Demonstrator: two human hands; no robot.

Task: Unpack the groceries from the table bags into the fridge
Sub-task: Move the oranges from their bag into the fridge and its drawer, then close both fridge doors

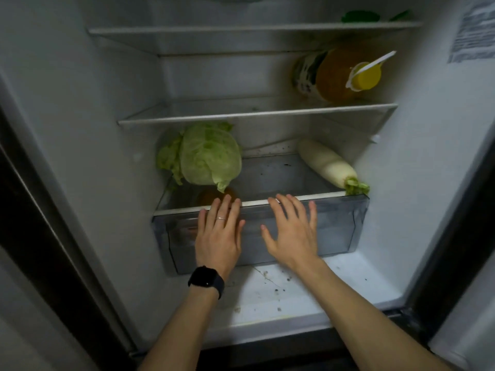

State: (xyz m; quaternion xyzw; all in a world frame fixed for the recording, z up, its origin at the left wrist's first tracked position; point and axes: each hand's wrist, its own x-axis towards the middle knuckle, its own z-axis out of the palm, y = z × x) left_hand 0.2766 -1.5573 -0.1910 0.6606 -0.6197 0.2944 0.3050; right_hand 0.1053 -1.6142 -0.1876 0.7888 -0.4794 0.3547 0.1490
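The fridge stands open in front of me. My left hand (pixel 219 231), with a ring and a black watch on the wrist, lies flat with straight fingers against the front of the clear crisper drawer (pixel 340 223). My right hand (pixel 292 231) lies flat on the same drawer front, fingers spread. Neither hand holds anything. On the shelf over the drawer a green cabbage (pixel 209 153) lies at the left and a white radish (pixel 326 164) at the right. Something orange (pixel 209 196) shows through the shelf, inside the drawer.
A large oil bottle with a yellow cap (pixel 345 73) lies on its side on the middle shelf at the right, a dark jar (pixel 305 73) behind it. Something green (pixel 360 16) sits on the top shelf. The fridge floor (pixel 294 290) below the drawer is speckled with dirt.
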